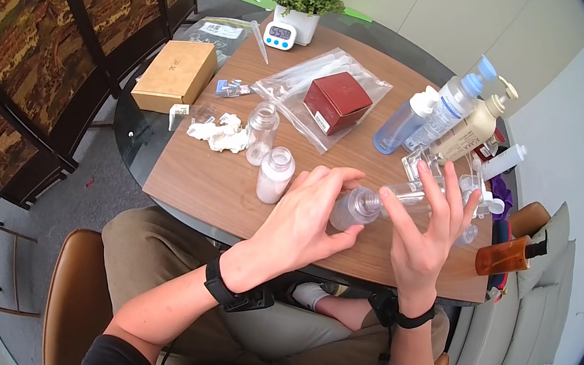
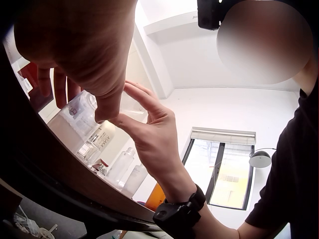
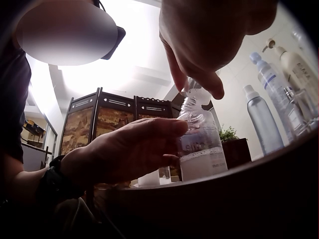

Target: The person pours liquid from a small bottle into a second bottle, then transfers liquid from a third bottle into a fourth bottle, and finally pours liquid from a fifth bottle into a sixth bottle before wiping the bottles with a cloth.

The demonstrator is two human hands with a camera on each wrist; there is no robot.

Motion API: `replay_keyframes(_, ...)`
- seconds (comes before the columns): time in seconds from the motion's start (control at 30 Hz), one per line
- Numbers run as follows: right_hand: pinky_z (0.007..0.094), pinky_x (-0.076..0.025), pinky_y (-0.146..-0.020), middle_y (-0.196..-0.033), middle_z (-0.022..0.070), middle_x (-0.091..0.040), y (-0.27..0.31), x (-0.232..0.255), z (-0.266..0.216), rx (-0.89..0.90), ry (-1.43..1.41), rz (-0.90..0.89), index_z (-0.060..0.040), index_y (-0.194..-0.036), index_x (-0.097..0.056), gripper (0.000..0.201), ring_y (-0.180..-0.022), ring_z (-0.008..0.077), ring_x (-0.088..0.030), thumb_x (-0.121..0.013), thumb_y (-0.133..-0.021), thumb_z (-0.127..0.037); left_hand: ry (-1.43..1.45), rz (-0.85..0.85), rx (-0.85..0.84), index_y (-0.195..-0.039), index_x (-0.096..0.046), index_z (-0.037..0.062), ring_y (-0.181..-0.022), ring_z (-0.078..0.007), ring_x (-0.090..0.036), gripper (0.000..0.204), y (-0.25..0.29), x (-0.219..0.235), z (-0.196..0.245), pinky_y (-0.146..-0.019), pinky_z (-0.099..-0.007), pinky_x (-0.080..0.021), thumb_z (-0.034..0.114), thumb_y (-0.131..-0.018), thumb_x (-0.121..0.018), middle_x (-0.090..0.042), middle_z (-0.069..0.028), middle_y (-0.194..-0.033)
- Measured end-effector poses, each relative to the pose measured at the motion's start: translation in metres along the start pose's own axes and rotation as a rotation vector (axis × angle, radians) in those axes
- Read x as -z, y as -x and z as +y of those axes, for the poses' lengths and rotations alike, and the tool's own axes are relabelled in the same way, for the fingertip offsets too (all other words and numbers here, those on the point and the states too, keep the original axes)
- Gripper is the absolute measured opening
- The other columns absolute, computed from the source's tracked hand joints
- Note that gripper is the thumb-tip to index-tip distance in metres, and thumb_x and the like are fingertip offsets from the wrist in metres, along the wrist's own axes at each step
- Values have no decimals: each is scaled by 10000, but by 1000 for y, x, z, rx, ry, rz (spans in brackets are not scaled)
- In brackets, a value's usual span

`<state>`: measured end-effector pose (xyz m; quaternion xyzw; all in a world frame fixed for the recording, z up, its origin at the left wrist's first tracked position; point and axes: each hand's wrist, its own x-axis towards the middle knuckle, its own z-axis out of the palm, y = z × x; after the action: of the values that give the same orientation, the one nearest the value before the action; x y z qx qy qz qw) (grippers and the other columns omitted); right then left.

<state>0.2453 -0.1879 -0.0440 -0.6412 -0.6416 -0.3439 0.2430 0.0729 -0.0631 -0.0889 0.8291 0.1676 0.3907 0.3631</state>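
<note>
My left hand holds a clear plastic bottle upright near the table's front edge, thumb and fingers on its sides. In the right wrist view this bottle has cloudy whitish liquid in its lower part, with bubbles on top. My right hand grips a second clear bottle, tipped nearly level, its threaded neck at the first one's mouth. Left of my left hand stand an uncapped bottle of whitish liquid and a taller clear bottle.
A crumpled tissue, a cardboard box and a dark red box on a plastic bag lie farther back. A timer stands before a potted plant. Pump bottles line the right, with an amber bottle at the edge.
</note>
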Motion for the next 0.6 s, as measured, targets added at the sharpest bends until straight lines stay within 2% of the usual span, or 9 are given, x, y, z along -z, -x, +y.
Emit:
replay_keyframes(0.17,627,-252,-1320,-1547,59,-679,-4,1,6,-42,-47,-20,-295,-1229,-860,449,-1513,337,-563,-809,-867,-34,-5,-9,13,-1483,-574,28,-1231,-343,-677,740,0,1,1,-1100,-474,-516,127,-836,-919,-725,-147,-1265)
replay_keyframes(0.27,575,-289,-1280,-1520,61,-679,-4,1,8,-63,-71,-47,-273,-1250,-860,479,-1456,322,-569,-823,-834,-37,-6,-8,7,-1481,-576,27,-1229,-340,-680,739,-1,1,0,-1101,-470,-519,122,-833,-920,-723,-146,-1272)
replay_keyframes(0.33,516,-320,-1208,-1441,49,-683,-2,1,9,-116,-152,-42,-257,-1281,-857,514,-1342,297,-571,-837,-811,-50,-3,2,-2,-1478,-582,27,-1229,-340,-684,735,0,1,1,-1093,-466,-528,119,-834,-922,-720,-147,-1282)
replay_keyframes(0.37,516,-320,-1208,-1441,49,-683,-2,2,10,-122,-143,-40,-257,-1281,-857,514,-1342,297,-571,-837,-811,-50,3,-4,-9,-1478,-582,27,-1229,-340,-684,735,0,1,1,-1093,-466,-528,119,-834,-922,-720,-147,-1282)
replay_keyframes(0.43,463,-332,-1137,-1335,37,-674,-3,4,9,-169,-192,-75,-239,-1297,-855,519,-1253,283,-560,-854,-806,-70,-11,-10,30,-1477,-588,30,-1235,-338,-687,728,0,1,2,-1083,-463,-539,121,-837,-925,-718,-147,-1288)
replay_keyframes(0.6,437,-337,-1109,-1229,37,-672,-3,2,12,-282,-305,-82,-185,-1302,-840,486,-1204,260,-576,-891,-825,-108,-41,-26,25,-1511,-575,33,-1238,-318,-690,779,-1,2,1,-1089,-454,-544,116,-828,-941,-723,-141,-1300)
